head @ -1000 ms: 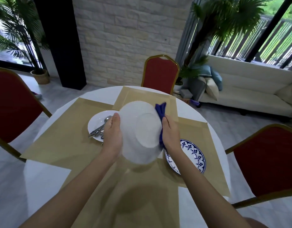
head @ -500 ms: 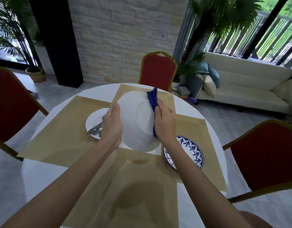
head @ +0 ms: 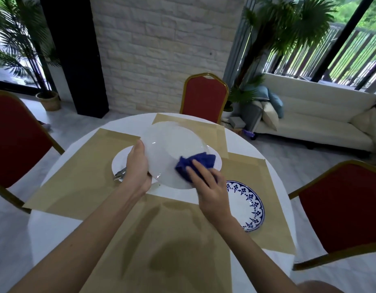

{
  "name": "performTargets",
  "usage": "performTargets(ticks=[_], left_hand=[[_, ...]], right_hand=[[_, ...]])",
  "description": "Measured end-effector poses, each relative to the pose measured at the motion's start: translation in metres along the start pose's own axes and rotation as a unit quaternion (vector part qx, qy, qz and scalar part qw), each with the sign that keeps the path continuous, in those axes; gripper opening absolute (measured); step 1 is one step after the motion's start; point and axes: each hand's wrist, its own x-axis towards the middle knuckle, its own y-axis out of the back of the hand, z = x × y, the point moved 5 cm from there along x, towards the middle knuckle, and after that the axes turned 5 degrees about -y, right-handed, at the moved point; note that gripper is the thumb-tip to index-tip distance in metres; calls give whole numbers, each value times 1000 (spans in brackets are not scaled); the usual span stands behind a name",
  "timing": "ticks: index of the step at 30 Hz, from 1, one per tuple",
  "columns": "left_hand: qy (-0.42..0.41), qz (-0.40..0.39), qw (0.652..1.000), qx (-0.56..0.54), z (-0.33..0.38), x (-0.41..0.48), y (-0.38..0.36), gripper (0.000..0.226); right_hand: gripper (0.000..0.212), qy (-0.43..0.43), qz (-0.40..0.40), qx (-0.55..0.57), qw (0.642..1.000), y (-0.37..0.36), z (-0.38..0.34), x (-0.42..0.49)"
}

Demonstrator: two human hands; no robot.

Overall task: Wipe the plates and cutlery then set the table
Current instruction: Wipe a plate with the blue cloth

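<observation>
A large white plate (head: 172, 149) is held face up above the table's middle. My left hand (head: 137, 168) grips its left rim. My right hand (head: 206, 182) presses a crumpled blue cloth (head: 196, 163) onto the plate's right side, fingers fairly straight over the cloth. A smaller white plate (head: 119, 163) lies on the left mat with cutlery (head: 120, 174) on it, partly hidden by my left hand. A blue-patterned plate (head: 249, 208) lies on the right mat, under my right wrist.
Tan placemats (head: 81, 176) cover the round white table (head: 53, 235). Red chairs stand at the far side (head: 205, 97), the left (head: 15, 140) and the right (head: 341, 206). A white sofa (head: 309, 123) and potted palms are behind.
The plate has been turned from underside-up to face-up and tilted flatter. My right hand with the cloth moved from the plate's right edge onto its upper face.
</observation>
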Motion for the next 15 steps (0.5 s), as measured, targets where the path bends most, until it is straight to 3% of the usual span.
performTargets(ticks=[2,4,8,10,11,14,15], left_hand=[[-5,11,1000,16,0,0,3,36],[-24,-13,997,67,0,-4,2,40],[-128,-113,956,239,5,-20,-16,33],[-192,-171,903,345,6,-32,-31,20],[-233,-197,862,404,5,-39,-38,19],[-328,-263,714,559,-9,-48,-40,42],[-364,-270,672,586,-13,-49,-36,46]], right_hand=[[46,-160,-31,114,980,-3,25,2],[42,-324,-41,248,912,-3,44,16],[36,-439,-152,229,856,-2,57,46],[31,-502,-197,255,803,-11,65,47],[30,-551,-212,282,756,-14,68,43],[51,-678,-232,414,561,-24,76,21],[59,-689,-247,441,520,-24,77,14]])
